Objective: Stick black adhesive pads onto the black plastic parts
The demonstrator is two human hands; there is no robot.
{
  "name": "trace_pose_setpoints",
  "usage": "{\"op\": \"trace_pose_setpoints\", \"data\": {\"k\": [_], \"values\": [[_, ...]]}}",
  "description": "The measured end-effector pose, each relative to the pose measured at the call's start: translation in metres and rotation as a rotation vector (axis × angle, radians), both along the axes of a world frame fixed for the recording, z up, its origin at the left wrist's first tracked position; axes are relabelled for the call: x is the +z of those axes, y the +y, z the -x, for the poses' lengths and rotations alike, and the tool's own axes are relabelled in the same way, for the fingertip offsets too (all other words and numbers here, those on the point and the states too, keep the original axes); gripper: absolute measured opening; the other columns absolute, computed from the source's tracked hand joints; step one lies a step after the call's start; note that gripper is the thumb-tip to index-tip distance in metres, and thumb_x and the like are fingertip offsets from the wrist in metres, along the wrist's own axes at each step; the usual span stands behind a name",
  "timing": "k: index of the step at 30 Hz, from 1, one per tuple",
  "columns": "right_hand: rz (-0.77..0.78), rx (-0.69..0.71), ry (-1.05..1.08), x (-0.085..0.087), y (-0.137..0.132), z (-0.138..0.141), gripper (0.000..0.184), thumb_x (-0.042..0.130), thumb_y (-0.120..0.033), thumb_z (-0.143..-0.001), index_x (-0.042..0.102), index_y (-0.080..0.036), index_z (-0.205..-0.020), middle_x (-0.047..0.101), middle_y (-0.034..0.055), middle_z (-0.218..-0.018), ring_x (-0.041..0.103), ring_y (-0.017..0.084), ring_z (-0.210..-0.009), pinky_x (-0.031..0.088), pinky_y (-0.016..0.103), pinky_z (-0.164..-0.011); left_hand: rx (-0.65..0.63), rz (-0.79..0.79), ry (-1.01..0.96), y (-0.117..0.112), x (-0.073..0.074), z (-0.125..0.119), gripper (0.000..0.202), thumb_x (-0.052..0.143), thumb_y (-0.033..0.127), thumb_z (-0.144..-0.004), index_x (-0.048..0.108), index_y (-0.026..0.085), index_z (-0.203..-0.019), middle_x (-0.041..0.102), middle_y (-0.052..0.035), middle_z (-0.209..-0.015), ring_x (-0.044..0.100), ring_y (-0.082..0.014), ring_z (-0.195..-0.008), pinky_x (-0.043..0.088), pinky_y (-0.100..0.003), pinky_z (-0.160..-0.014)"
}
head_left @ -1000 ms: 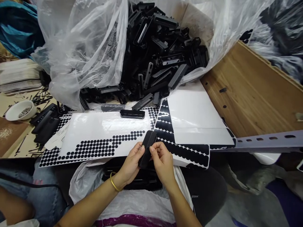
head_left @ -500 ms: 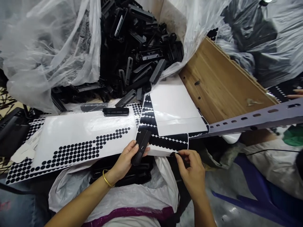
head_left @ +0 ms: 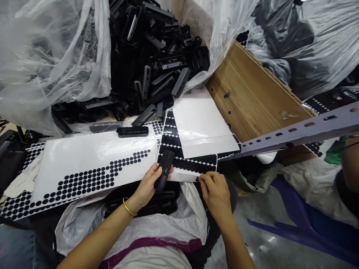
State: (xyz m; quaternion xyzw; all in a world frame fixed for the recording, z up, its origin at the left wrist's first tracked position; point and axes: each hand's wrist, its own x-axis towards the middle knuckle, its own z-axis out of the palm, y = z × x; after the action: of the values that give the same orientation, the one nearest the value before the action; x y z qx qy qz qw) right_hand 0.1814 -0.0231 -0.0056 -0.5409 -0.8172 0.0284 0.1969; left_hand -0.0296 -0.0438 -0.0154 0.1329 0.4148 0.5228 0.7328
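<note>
— While the left hand [head_left: 147, 186] was closed around something, what was it, and where did it sit?

— One ribbed black part [head_left: 164, 169], gripped at its near end between thumb and fingers. It stood tilted, its far end over the near edge of the right sticker sheet [head_left: 202, 123]. One gold bangle [head_left: 127, 206] circled that wrist.

— And the right hand [head_left: 214, 192]?

— It lay just right of the part, thumb and forefinger pinched narrow on the near edge of the same sheet, at the nearest row of black dots. Whether a dot was between the fingertips could not be told.

— How many sheets were there?

— Two in front of the person: the right one, and a wider left sticker sheet [head_left: 92, 160] beside it, their edges meeting. Both were mostly bare white backing, with rows of round black dots left, too many to count.

— Any other parts?

— One loose black part [head_left: 132, 131] lay flat on the far edge of the left sheet. Behind it, a heap of black parts [head_left: 157, 67] spilled from a clear bag [head_left: 56, 67], beyond counting. A few more lay in one white bag [head_left: 134, 231] near the person, under the forearms.

— And to the right?

— One wooden board [head_left: 252, 101] lay slanted, and one grey slotted rail [head_left: 303, 130] crossed its near corner.
</note>
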Motion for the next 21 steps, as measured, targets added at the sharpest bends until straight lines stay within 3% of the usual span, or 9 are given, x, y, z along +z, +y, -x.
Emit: {"op": "trace_pose_setpoints", "data": {"k": [3, 5, 10, 14, 21], "values": [[0.057, 0.104, -0.016, 0.006, -0.001, 0.013, 0.020, 0.043, -0.017, -0.087, 0.060, -0.021, -0.078, 0.057, 0.0064, -0.077, 0.045, 0.019, -0.069, 0.036, 0.033, -0.062, -0.003, -0.017, -0.003, 0.001, -0.001, 0.000, 0.022, 0.059, 0.032, -0.083, 0.061, 0.016, -0.097, 0.063, -0.0096, -0.117, 0.055, -0.0219, -0.114, 0.042, -0.036, -0.097], [0.167, 0.166, 0.123, 0.013, 0.000, 0.027, 0.019, 0.044, -0.019, -0.087, 0.058, -0.020, -0.076, 0.057, 0.0055, -0.076, 0.046, 0.018, -0.069, 0.037, 0.032, -0.064, -0.002, -0.015, -0.021, 0.001, 0.001, 0.002, 0.022, 0.057, 0.032, -0.083, 0.060, 0.017, -0.099, 0.063, -0.0094, -0.117, 0.055, -0.0222, -0.113, 0.043, -0.037, -0.096], [0.686, 0.062, 0.746, 0.029, 0.006, 0.065, 0.016, 0.049, -0.031, -0.084, 0.052, -0.020, -0.073, 0.052, -0.0011, -0.065, 0.046, 0.012, -0.057, 0.038, 0.025, -0.053, -0.045, 0.003, -0.092, -0.002, 0.009, 0.014, 0.024, 0.058, 0.028, -0.082, 0.057, 0.020, -0.105, 0.060, -0.0079, -0.120, 0.059, -0.0225, -0.107, 0.049, -0.037, -0.087], [1.023, 0.048, 0.975, 0.032, 0.011, 0.087, 0.019, 0.053, -0.037, -0.079, 0.049, -0.020, -0.070, 0.048, -0.0045, -0.057, 0.041, 0.009, -0.047, 0.032, 0.021, -0.044, -0.044, 0.014, -0.049, -0.008, 0.013, 0.022, 0.032, 0.061, 0.031, -0.080, 0.057, 0.022, -0.110, 0.062, -0.0059, -0.115, 0.061, -0.0182, -0.096, 0.051, -0.030, -0.079], [1.049, 0.025, 0.953, 0.027, 0.007, 0.104, 0.017, 0.052, -0.032, -0.077, 0.048, -0.020, -0.066, 0.044, -0.0045, -0.056, 0.040, 0.008, -0.049, 0.032, 0.020, -0.044, -0.012, 0.068, -0.046, -0.010, 0.016, 0.023, 0.036, 0.065, 0.030, -0.077, 0.060, 0.024, -0.112, 0.066, -0.0025, -0.100, 0.059, -0.0107, -0.078, 0.045, -0.019, -0.066]]}}
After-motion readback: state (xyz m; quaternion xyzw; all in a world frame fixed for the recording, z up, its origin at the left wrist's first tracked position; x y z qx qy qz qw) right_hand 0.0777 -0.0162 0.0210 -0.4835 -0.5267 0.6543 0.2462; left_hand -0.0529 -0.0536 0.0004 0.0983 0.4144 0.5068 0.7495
